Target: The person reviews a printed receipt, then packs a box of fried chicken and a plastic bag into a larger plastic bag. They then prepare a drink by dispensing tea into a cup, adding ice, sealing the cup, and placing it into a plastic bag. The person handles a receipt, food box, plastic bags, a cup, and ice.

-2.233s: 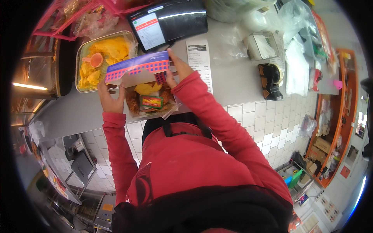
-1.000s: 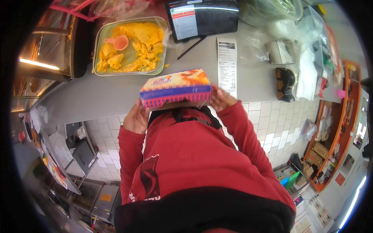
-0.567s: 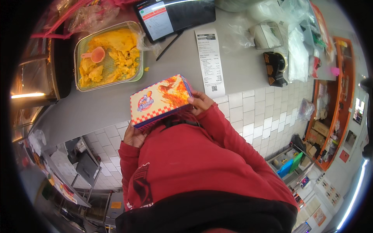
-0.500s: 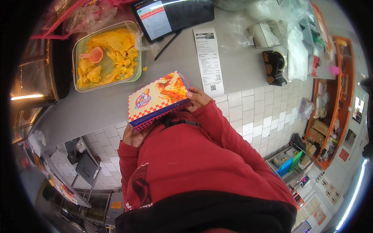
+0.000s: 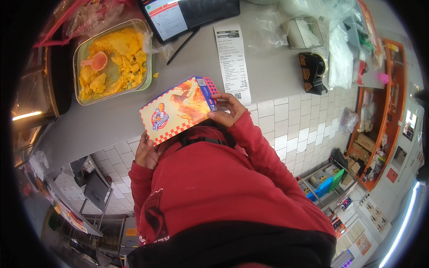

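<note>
A printed cardboard food box (image 5: 176,109), cream and orange with a red checkered edge and purple sides, is held tilted in front of my body at the counter's near edge. My right hand (image 5: 228,110) grips its right end, the thumb low and the fingers on the purple side panel. At the lower left corner my left hand (image 5: 147,152) holds the box, its fingers partly hidden by the box and sleeve. Just beyond the box lies a long paper receipt (image 5: 233,67). A black stylus-like stick (image 5: 182,47) rests left of the receipt.
On the grey counter (image 5: 111,120), a basket-like tray (image 5: 149,73) holds yellow crumbly food and a pink scoop (image 5: 94,61). A tablet (image 5: 196,15) stands at the back. To the right are a black tape dispenser (image 5: 313,73), a clear container (image 5: 305,33) and plastic bags (image 5: 340,58).
The box has shifted slightly left and turned, so its right purple end now shows instead of its near side. My right hand has moved onto that end; my left stays at the lower left corner.
</note>
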Demonstrator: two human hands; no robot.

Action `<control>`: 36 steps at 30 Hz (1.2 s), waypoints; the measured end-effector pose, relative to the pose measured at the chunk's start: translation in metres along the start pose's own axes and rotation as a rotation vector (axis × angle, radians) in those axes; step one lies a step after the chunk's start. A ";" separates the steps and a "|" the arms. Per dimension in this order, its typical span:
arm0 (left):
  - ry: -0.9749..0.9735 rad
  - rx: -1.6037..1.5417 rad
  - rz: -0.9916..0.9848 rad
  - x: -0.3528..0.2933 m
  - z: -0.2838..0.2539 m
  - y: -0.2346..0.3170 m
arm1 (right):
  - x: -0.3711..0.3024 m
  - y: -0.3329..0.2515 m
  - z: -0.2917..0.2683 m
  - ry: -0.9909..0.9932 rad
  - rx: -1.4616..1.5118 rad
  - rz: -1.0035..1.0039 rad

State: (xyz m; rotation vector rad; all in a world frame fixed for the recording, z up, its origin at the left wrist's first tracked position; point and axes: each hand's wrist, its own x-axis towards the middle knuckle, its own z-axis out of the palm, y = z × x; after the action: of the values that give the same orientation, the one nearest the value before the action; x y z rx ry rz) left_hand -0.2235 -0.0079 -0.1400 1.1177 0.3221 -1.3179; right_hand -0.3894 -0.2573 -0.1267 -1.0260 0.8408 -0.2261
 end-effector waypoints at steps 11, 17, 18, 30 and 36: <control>0.064 0.010 -0.045 -0.006 0.013 0.005 | 0.003 0.033 -0.017 -0.063 0.039 -0.052; 0.106 0.044 -0.003 -0.011 0.015 -0.002 | 0.004 0.026 -0.017 -0.093 -0.135 -0.018; 0.108 0.023 -0.003 -0.012 0.015 -0.003 | 0.002 0.023 -0.017 -0.112 -0.112 0.020; 0.020 -0.269 0.219 0.001 0.024 -0.036 | 0.009 0.034 -0.021 -0.153 0.170 0.093; 0.041 -0.331 0.286 0.005 0.033 -0.047 | 0.010 0.026 -0.028 -0.176 0.165 0.016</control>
State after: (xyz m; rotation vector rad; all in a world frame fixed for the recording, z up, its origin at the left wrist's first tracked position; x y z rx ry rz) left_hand -0.2756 -0.0300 -0.1493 0.8744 0.3801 -0.9495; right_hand -0.4079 -0.2674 -0.1596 -0.8709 0.6597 -0.1855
